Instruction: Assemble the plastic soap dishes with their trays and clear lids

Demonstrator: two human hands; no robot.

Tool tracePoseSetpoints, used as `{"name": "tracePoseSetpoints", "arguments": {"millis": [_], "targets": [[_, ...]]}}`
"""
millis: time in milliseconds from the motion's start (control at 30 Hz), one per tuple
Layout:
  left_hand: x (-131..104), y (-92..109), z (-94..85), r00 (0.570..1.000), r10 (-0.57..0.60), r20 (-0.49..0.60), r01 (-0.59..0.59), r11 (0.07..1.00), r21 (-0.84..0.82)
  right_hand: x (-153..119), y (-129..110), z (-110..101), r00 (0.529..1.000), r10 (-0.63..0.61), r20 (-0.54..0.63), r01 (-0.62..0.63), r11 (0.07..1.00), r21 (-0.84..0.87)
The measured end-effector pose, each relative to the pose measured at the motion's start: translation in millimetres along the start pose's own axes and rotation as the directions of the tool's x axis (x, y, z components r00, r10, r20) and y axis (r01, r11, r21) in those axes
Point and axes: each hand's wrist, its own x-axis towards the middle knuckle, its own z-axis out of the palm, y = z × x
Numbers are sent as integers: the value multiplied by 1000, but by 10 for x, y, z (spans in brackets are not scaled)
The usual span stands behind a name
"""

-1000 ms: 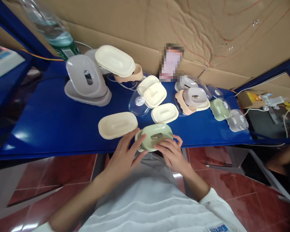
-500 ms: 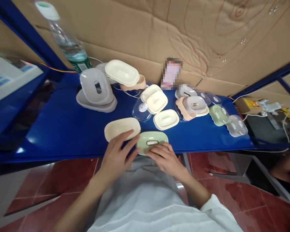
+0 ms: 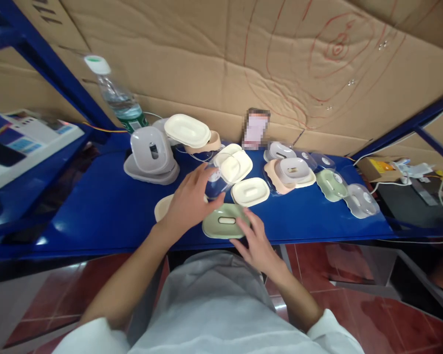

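Note:
A green oval dish (image 3: 211, 226) with a slotted center lies near the front edge of the blue table. My right hand (image 3: 256, 241) rests at its right end, fingers apart, touching its rim. My left hand (image 3: 192, 199) has its fingers closed around the edge of a clear lid (image 3: 216, 184) with a round white sticker, above and left of the green dish. Partly hidden beneath my left hand is a cream tray (image 3: 162, 206). Cream oval pieces, one of them a slotted insert (image 3: 250, 191), sit just beyond the green dish.
Stacked grey dishes (image 3: 151, 150) and a water bottle (image 3: 120, 101) stand at the back left. Peach and grey dishes (image 3: 293, 168), a green dish (image 3: 331, 185) and clear lids lie to the right. A phone (image 3: 256, 129) leans against the cardboard wall (image 3: 192, 59).
My left hand has moved up and right from the green dish to the clear lid and grips it. My right hand has spread its fingers at the dish. The camera view has shifted.

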Motion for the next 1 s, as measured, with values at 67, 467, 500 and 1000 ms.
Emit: {"name": "tracePoseSetpoints", "arguments": {"millis": [67,467,500,1000], "targets": [[-199,-14,-150,974,213,76,-201,970,-139,-33,77,3,994,41,-101,-42,999,-13],[-599,21,66,884,376,278,-341,925,-167,123,191,-205,989,33,146,-52,990,129],[-608,32,82,892,359,276,-324,932,-164,114,198,-202,990,37,136,-57,988,140],[-721,67,213,932,326,159,-311,944,-112,6,172,-172,982,58,181,-65,997,32]]}}
